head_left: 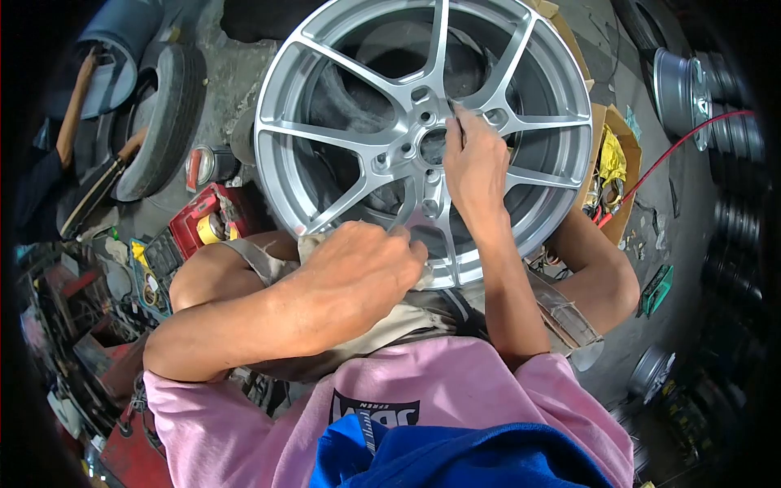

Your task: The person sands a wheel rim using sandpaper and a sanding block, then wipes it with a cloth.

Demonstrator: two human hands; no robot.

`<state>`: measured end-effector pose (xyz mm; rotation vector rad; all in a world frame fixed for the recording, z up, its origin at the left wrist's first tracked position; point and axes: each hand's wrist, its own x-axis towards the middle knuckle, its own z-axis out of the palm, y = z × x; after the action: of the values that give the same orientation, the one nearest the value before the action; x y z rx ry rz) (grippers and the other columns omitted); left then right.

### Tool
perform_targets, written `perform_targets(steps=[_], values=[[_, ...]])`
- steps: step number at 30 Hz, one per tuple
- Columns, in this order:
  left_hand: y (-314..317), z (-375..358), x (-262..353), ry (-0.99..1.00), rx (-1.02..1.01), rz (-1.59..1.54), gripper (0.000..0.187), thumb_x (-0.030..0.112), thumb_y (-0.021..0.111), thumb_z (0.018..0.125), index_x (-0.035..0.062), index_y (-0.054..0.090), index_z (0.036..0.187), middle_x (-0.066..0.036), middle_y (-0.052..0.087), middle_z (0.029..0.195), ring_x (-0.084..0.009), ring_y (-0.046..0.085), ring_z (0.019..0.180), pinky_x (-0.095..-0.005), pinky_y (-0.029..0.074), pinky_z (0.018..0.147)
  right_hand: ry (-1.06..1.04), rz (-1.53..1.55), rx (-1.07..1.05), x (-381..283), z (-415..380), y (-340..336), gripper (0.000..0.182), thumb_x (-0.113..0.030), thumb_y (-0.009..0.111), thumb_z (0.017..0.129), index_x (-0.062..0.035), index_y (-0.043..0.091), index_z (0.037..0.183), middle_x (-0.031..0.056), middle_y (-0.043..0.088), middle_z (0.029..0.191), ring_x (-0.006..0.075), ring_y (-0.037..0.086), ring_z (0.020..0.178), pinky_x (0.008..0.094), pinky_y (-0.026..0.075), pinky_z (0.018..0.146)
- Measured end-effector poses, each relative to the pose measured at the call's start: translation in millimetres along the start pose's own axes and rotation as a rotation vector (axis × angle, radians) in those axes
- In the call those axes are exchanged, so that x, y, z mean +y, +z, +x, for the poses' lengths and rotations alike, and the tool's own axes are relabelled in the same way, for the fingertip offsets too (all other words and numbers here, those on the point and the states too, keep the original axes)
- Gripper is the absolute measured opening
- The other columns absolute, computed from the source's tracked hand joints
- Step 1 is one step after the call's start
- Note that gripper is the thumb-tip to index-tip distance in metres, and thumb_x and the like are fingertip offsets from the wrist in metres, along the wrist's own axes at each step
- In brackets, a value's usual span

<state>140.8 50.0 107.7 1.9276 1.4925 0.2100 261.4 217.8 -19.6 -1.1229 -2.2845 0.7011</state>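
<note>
A silver multi-spoke alloy wheel (521,122) lies face up in front of me, leaning over my lap. My right hand (478,159) is closed, its fingertips down at the wheel's centre, beside the hub hole. A thin dark edge shows between thumb and fingers; I cannot tell what it is. My left hand (362,264) is curled into a loose fist over the wheel's near edge. Its fingertips point down and whatever they hold is hidden. Pale cloth (390,325) shows beneath the left wrist and over my lap.
A red toolbox (207,215) and a tin can (215,164) stand on the left. A cardboard box (616,179) holds a yellow bag and tools. Another person's arms (77,114) reach to a tyre (175,122) and a blue drum (122,49). Wheels (682,89) line the right.
</note>
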Motion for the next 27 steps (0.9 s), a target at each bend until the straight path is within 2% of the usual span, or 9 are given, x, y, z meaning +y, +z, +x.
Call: perform_targets(steps=[2, 5, 7, 11, 16, 20, 21, 26, 27], values=[[3, 0, 0, 0.021, 0.032, 0.001, 0.022, 0.007, 0.071, 0.082, -0.0046, 0.063, 0.099, -0.02, 0.066, 0.093, -0.0387, 0.069, 0.082, -0.0472, 0.057, 0.07, -0.035, -0.013, 0.014, -2, 0, 1, 0.03, -0.008, 0.06, 0.098, 0.0036, 0.069, 0.124, 0.0295, 0.07, 0.094, 0.046, 0.068, 0.083, 0.0487, 0.052, 0.076], [4, 3, 1, 0.032, 0.041, 0.005, 0.024, 0.008, 0.071, 0.082, -0.0046, 0.062, 0.1, -0.02, 0.066, 0.094, -0.0386, 0.069, 0.083, -0.0474, 0.057, 0.071, 0.073, -0.009, -0.028, -9, 5, 0, 0.03, -0.008, 0.056, 0.1, 0.0039, 0.069, 0.124, 0.0315, 0.069, 0.095, 0.0495, 0.067, 0.091, 0.0512, 0.051, 0.078], [3, 6, 3, 0.009, -0.032, 0.037, 0.025, 0.008, 0.072, 0.082, -0.0042, 0.062, 0.101, -0.02, 0.066, 0.095, -0.0387, 0.07, 0.084, -0.0478, 0.057, 0.071, 0.111, 0.03, -0.058, -8, 12, 1, 0.026, -0.004, 0.056, 0.097, 0.0083, 0.068, 0.117, 0.0309, 0.071, 0.093, 0.051, 0.068, 0.089, 0.0558, 0.053, 0.079], [4, 7, 3, 0.005, -0.021, 0.027, 0.024, 0.009, 0.072, 0.083, -0.0035, 0.062, 0.102, -0.02, 0.066, 0.097, -0.0393, 0.07, 0.085, -0.0482, 0.057, 0.072, 0.081, 0.033, -0.019, -6, 3, -4, 0.027, -0.005, 0.056, 0.097, 0.0094, 0.067, 0.118, 0.0327, 0.069, 0.089, 0.0512, 0.068, 0.087, 0.0561, 0.052, 0.079], [2, 12, 7, -0.033, -0.123, 0.027, 0.026, 0.011, 0.073, 0.083, -0.0024, 0.063, 0.102, -0.02, 0.067, 0.099, -0.04, 0.07, 0.086, -0.0478, 0.057, 0.073, 0.114, 0.113, -0.044, -4, 11, 2, 0.029, -0.006, 0.054, 0.098, 0.0103, 0.066, 0.12, 0.0355, 0.067, 0.087, 0.0514, 0.068, 0.086, 0.0567, 0.051, 0.08], [7, 11, 6, -0.01, -0.058, 0.019, 0.025, 0.011, 0.073, 0.083, -0.0023, 0.063, 0.102, -0.02, 0.067, 0.099, -0.0399, 0.07, 0.087, -0.0478, 0.057, 0.073, 0.116, 0.068, -0.094, -10, -4, -11, 0.028, -0.001, 0.053, 0.097, 0.0105, 0.065, 0.12, 0.0347, 0.069, 0.09, 0.05, 0.069, 0.088, 0.0565, 0.052, 0.08], [7, 11, 5, -0.001, -0.054, 0.019, 0.025, 0.011, 0.072, 0.083, -0.0023, 0.063, 0.102, -0.02, 0.067, 0.099, -0.0398, 0.07, 0.086, -0.0478, 0.057, 0.073, 0.138, 0.05, -0.095, -6, -6, -8, 0.033, -0.011, 0.052, 0.102, 0.0058, 0.065, 0.128, 0.0316, 0.069, 0.089, 0.0496, 0.068, 0.09, 0.0533, 0.05, 0.082], [10, 11, 7, 0.002, -0.068, 0.044, 0.025, 0.012, 0.072, 0.083, -0.0023, 0.063, 0.101, -0.021, 0.067, 0.098, -0.0395, 0.07, 0.086, -0.0476, 0.057, 0.074, 0.051, 0.068, -0.042, -3, 7, 0, 0.032, -0.011, 0.053, 0.102, 0.0051, 0.065, 0.127, 0.0313, 0.068, 0.088, 0.0503, 0.067, 0.087, 0.0536, 0.05, 0.081], [13, 8, 5, 0.044, -0.009, 0.022, 0.025, 0.008, 0.067, 0.083, -0.0045, 0.064, 0.105, -0.02, 0.067, 0.094, -0.038, 0.069, 0.085, -0.0468, 0.055, 0.073, 0.073, 0.068, -0.061, -4, 4, -3, 0.032, -0.011, 0.053, 0.102, 0.0054, 0.066, 0.126, 0.0314, 0.069, 0.089, 0.0504, 0.067, 0.088, 0.0533, 0.051, 0.081]])
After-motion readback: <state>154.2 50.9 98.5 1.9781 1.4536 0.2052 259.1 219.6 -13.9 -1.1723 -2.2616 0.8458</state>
